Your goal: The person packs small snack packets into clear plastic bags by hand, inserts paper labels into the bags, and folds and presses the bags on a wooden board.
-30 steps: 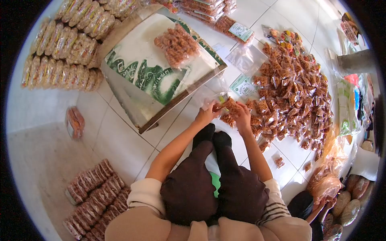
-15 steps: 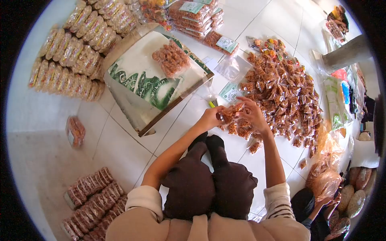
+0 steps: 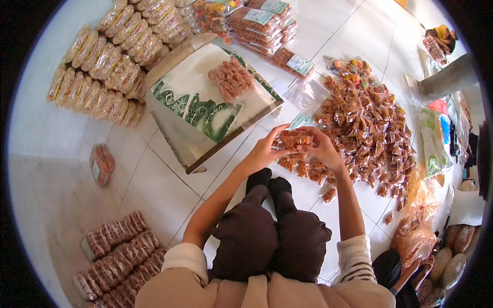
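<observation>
Between my two hands is a clear plastic bag of reddish-brown snacks (image 3: pixel 295 139), held above the tiled floor in front of my feet. My left hand (image 3: pixel 263 153) grips its left side, thumb below and fingers along the upper edge. At the other side, my right hand (image 3: pixel 324 150) has its fingers curled round the bag. Just beyond lies a green-and-white label card (image 3: pixel 302 121), partly covered by the bag. A large heap of small brown snack packets (image 3: pixel 367 128) spreads out to the right of my hands.
A low box-like table (image 3: pixel 174 84) carries a snack pack (image 3: pixel 231 78). Labelled packs (image 3: pixel 262 25) are stacked behind it, near flat clear bags (image 3: pixel 306 96). Pale snack packs (image 3: pixel 97 66) line the left wall; more rows (image 3: pixel 118 256) lie lower left. Another person's hand (image 3: pixel 408 272) shows lower right.
My left hand has shifted its hold, its fingers now extended along the bag's upper edge. The bag sits flatter between my hands. The whole view has shifted slightly.
</observation>
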